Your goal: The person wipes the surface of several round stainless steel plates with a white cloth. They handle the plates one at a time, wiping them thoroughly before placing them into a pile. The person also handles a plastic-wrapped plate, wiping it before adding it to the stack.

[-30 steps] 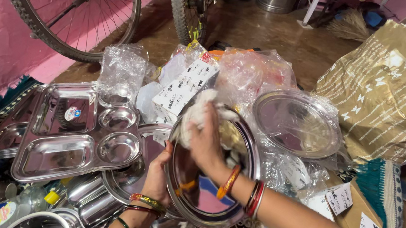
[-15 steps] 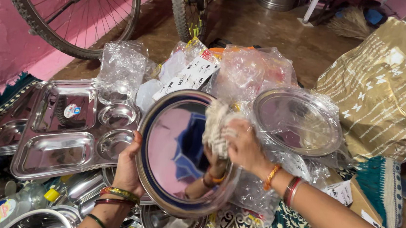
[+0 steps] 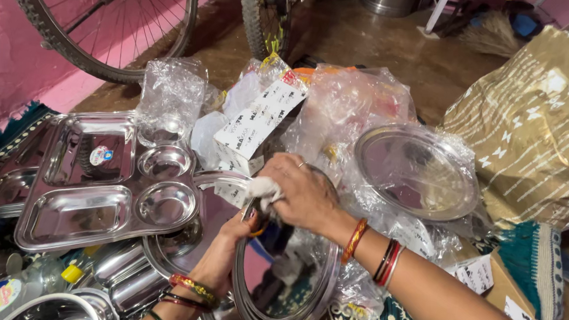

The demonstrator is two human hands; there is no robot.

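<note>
your left hand is gripping the round steel plate; your right hand is pressing a white cloth on its rim.

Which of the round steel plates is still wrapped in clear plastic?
The round plate at right, lying flat on the plastic heap. The plate held upright in the hands is bare.

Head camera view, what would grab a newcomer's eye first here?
Probably the round steel plate at bottom centre, held on edge by the left hand while the right hand presses a white cloth against its rim. Next, the compartment steel tray on the left, atop other steelware. Behind, a bicycle wheel stands against the pink wall, and another plate in clear plastic lies at right.
</note>
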